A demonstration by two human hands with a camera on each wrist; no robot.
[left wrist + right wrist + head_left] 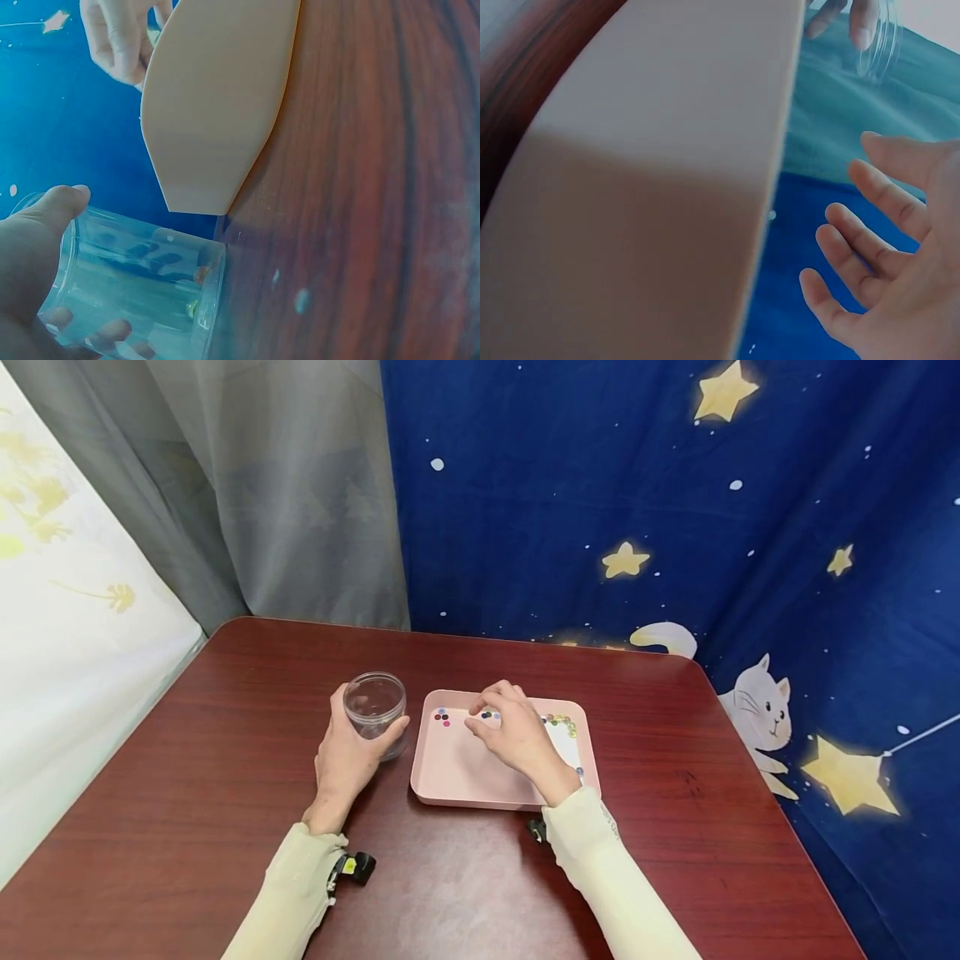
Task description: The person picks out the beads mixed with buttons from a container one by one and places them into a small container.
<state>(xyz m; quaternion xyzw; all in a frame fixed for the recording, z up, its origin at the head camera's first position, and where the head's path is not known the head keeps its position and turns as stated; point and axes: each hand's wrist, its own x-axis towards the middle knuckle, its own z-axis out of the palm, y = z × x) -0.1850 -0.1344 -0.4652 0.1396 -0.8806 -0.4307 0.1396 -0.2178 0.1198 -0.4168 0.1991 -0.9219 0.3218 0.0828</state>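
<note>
My left hand (348, 760) grips a clear round jar (375, 702), thumb on the near side and fingers around the far side. In the left wrist view the jar (142, 277) stands on the table, its mouth without a lid, and a few small coloured bits show near its bottom. Over the pink tray (450, 785) hovers my right hand (517, 735), its fingers loosely bent and spread. The right wrist view shows that hand (889, 255) with the fingertips apart and nothing between them. Small coloured beads (442, 717) lie along the tray's far side, partly hidden by the right hand.
Yellow-green beads (570, 727) gather in the tray's far right corner, beside a white patch (564, 745). The reddish-brown table (225, 793) ends at a grey curtain (315, 527) and a blue star-patterned curtain (525, 510) at the back.
</note>
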